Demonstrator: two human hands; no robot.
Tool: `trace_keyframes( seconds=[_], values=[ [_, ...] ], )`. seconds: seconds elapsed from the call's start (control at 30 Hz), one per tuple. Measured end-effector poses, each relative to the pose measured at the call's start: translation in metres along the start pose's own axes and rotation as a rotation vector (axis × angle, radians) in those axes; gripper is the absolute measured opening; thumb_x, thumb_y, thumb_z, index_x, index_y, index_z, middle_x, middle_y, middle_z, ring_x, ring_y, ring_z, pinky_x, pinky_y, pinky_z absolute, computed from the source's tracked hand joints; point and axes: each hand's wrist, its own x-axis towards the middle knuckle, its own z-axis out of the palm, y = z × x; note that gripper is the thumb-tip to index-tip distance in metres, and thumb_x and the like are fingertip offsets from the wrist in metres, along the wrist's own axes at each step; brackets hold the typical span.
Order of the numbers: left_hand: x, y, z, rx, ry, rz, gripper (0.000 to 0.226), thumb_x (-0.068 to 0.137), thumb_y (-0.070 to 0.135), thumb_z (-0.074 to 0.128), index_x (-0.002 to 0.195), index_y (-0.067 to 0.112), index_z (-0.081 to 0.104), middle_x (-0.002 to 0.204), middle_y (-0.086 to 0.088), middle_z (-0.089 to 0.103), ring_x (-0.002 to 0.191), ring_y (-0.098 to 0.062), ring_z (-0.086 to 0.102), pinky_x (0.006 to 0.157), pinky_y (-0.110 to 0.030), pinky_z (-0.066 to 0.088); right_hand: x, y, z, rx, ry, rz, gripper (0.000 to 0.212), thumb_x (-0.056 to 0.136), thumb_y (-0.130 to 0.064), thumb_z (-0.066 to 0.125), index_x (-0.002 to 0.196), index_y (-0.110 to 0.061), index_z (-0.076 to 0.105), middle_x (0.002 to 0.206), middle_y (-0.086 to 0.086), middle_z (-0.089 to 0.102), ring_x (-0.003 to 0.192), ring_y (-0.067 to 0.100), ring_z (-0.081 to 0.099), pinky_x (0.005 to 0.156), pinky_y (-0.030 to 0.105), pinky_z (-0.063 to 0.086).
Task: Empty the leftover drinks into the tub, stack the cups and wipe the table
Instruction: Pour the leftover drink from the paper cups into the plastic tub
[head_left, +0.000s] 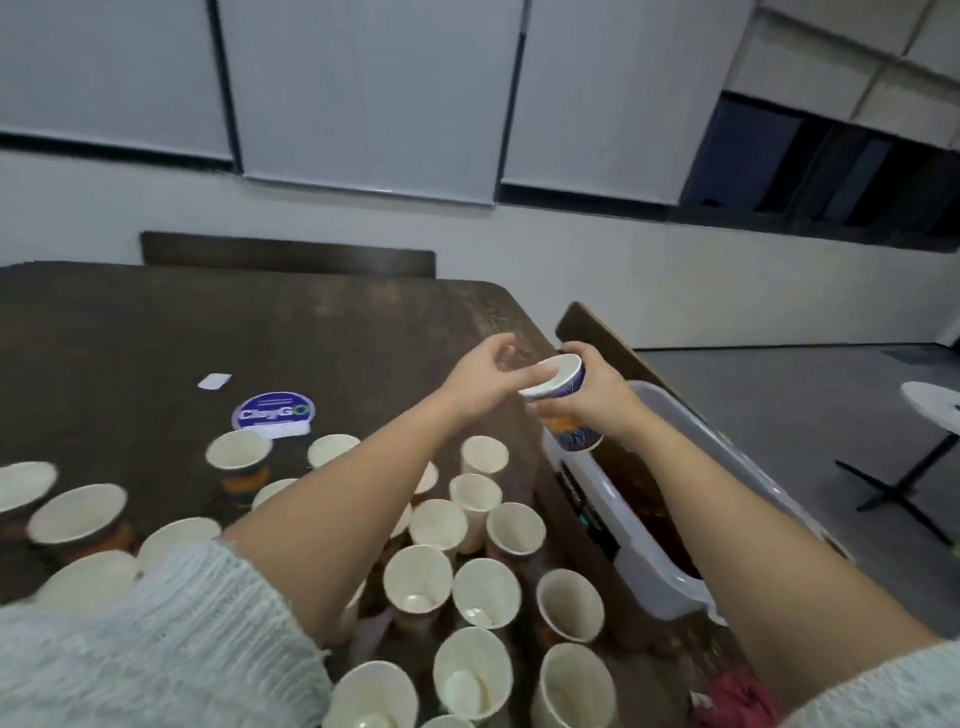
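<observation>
— Nearest the camera, what's on the table (156, 332)?

— Upright paper cups (418, 579), crowded together along the near edge and spreading left. Several seem to have something pale at the bottom, though I can't tell whether that's liquid or just glare. A crumpled reddish cloth (737, 699) lies at the near right corner.

— And the tub?

— The grey tub (670, 577) stands just off the table's right edge, with dark liquid in it.

— What are the hands doing?

— The right hand (597, 395) is curled around a short stack of cups (563, 400), blue-patterned, tipped on its side above the tub's far end. The left hand (480, 382) is beside the stack's mouth with fingers loosely spread, holding nothing; whether it touches the rim I can't say.

— What might go wrong?

— The left forearm reaches across the standing cups, so drawing it back low could knock some over, and any leftovers would spill across the wood. The tilted stack sits near the tub's rim, so drips could miss. Loosely nested cups might also slide apart.

— Farther off?

— A round "ClayGO" sticker (274, 412), a white slip (214, 382), then chair backs and blinds.
</observation>
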Motion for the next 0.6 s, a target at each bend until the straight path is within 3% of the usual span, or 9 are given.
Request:
trace_keyframes(
  seconds=[0.1,0.37,0.5,0.6],
  values=[
    [-0.03,-0.006,-0.077,0.108,0.08,-0.021,0.084,0.08,0.041,0.074,0.147,0.013,0.032,0.148,-0.005,0.042,0.131,-0.02,0.044,0.1,-0.029,0.04,0.003,-0.067,0.067,0.016,-0.084,-0.132,0.116,0.067,-0.03,0.088,0.154,-0.026,0.011,0.149,0.005,0.041,0.131,0.023,0.046,0.104,0.037,0.043],
    [-0.157,-0.044,-0.296,0.218,0.283,-0.154,0.085,0.078,0.035,0.077,0.148,0.015,0.032,0.139,-0.003,0.051,0.121,-0.016,0.052,0.091,-0.025,0.046,-0.017,-0.237,0.262,0.192,-0.358,-0.344,0.125,0.07,-0.018,0.087,0.154,-0.033,-0.004,0.151,0.007,0.039,0.134,0.027,0.044,0.108,0.045,0.041],
    [-0.221,-0.069,-0.39,0.227,0.394,-0.244,0.084,0.078,0.035,0.078,0.146,0.014,0.034,0.127,-0.002,0.06,0.113,-0.016,0.059,0.096,-0.034,0.05,-0.034,-0.299,0.352,0.233,-0.535,-0.407,0.122,0.073,-0.019,0.085,0.154,-0.034,-0.004,0.151,0.003,0.036,0.135,0.024,0.044,0.105,0.036,0.04],
    [-0.268,-0.088,-0.455,0.306,0.457,-0.328,0.08,0.078,0.034,0.077,0.144,0.015,0.036,0.124,-0.002,0.061,0.113,-0.019,0.059,0.092,-0.032,0.05,-0.048,-0.339,0.418,0.25,-0.659,-0.432,0.12,0.072,-0.022,0.086,0.154,-0.032,-0.001,0.149,0.002,0.037,0.128,0.018,0.046,0.098,0.026,0.045]
  ],
)
